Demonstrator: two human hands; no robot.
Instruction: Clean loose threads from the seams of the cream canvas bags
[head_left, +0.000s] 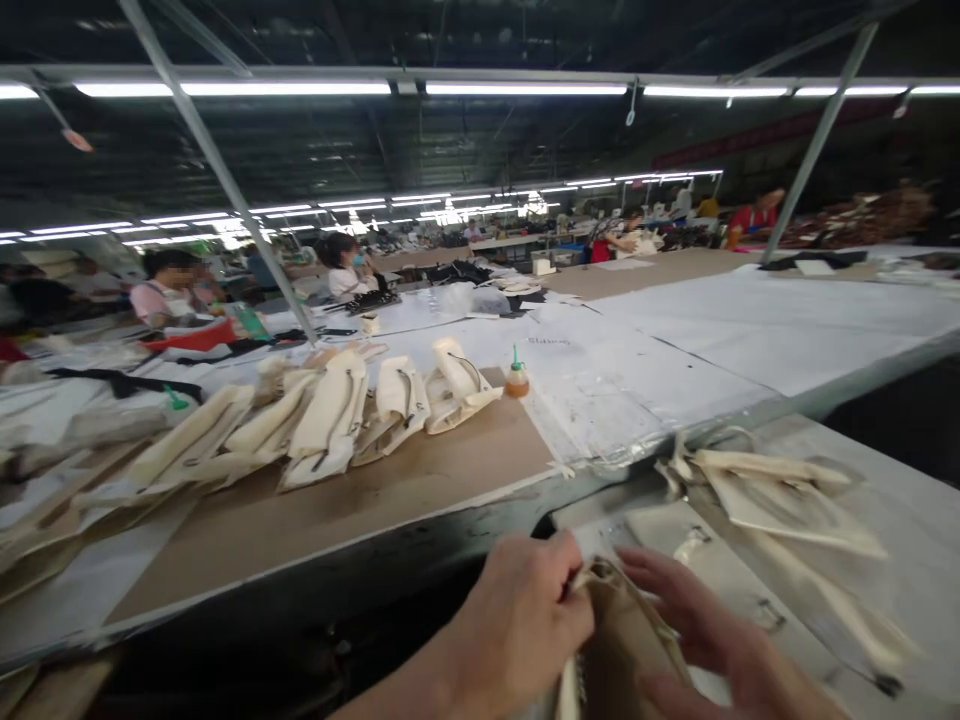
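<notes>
Amber-filled bottle (517,382) stands on tabletop (720,320). Left of bottle: row of cream pieces (326,415). Nearer camera than bottle: left hand (517,610) grips tan piece (619,630), right hand (720,635) at its right side.

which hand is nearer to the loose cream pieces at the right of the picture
Right. The right hand is just below and left of the loose cream pieces in the picture; the left hand is farther left, gripping a beige piece.
</notes>
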